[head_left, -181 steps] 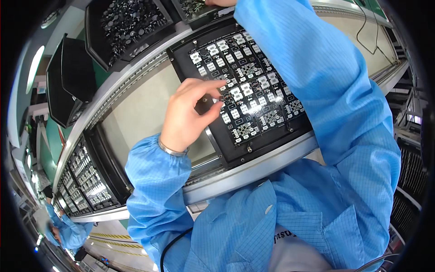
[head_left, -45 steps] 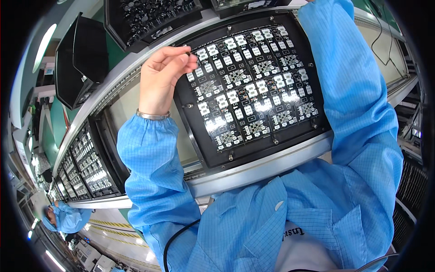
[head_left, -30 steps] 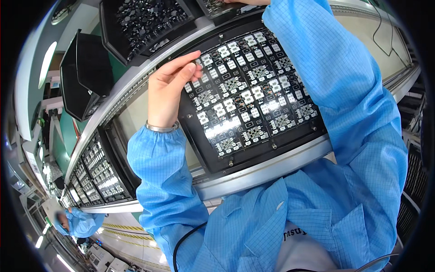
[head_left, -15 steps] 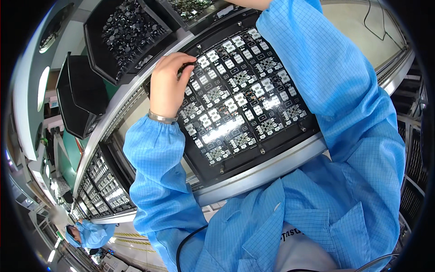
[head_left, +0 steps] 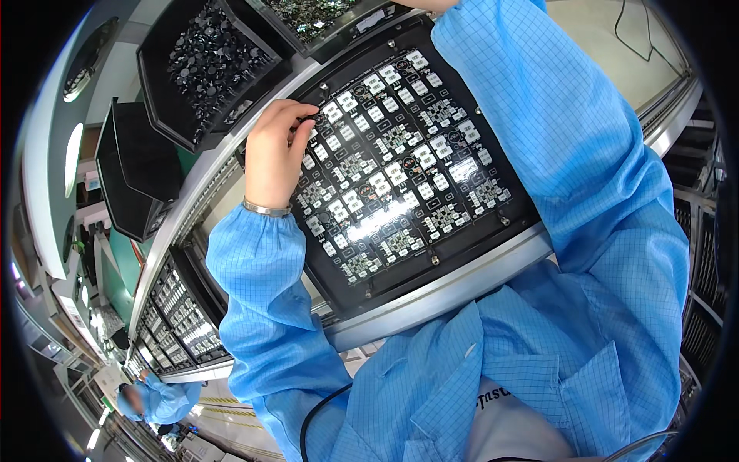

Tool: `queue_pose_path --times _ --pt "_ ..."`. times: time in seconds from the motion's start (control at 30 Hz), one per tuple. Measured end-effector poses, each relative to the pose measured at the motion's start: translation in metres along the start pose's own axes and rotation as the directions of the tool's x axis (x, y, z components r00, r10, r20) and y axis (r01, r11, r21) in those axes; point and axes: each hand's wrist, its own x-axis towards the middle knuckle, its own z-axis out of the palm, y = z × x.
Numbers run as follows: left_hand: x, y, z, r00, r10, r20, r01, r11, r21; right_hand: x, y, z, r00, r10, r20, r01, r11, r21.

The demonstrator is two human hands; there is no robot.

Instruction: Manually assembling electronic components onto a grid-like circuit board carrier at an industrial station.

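A black carrier (head_left: 339,296) holds a panel of circuit boards (head_left: 396,165) covered with white square parts and small chips. My left hand (head_left: 273,150) is over its far left corner, thumb and fingers pinched together at the panel's edge. Whatever lies between those fingertips is too small to make out. Only a sliver of my right hand (head_left: 426,4) shows at the top edge, beside a black bin (head_left: 350,38) of small shiny parts. Its fingers are out of the picture. My right forearm passes over the carrier's right side.
Beyond the metal rail (head_left: 446,292) stands a black bin (head_left: 262,65) full of dark round parts. Left of it is another black bin (head_left: 127,165). Further left along the line lies another populated panel (head_left: 181,312). A co-worker in blue (head_left: 165,400) is at the lower left.
The carrier and my left hand appear slightly further left in the picture; the bins have shifted a little too. My left fingers stay pinched. My right arm is nearly unchanged.
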Motion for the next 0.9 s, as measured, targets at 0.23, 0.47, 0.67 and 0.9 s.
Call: queue_pose_path --times 0.23,0.47,0.67,0.9 --pt "-0.004 -0.002 -0.002 1.0 0.005 -0.002 -0.005 1.0 -0.008 0.002 -0.003 -0.002 0.999 -0.027 -0.024 0.027 1.0 0.013" --pt "-0.002 -0.003 -0.001 0.989 0.146 0.02 -0.147 0.987 0.06 -0.003 -0.013 -0.01 0.997 -0.042 -0.065 0.047 0.997 0.064" --pt "0.004 -0.003 -0.036 0.95 0.225 -0.217 -0.182 0.962 0.202 -0.029 -0.05 -0.003 0.987 -0.076 0.14 0.021 0.934 0.357" --pt "0.05 -0.033 -0.073 0.991 -0.121 0.059 0.087 0.912 0.4 -0.087 -0.071 0.071 0.813 -0.167 0.557 -0.176 0.842 0.51"
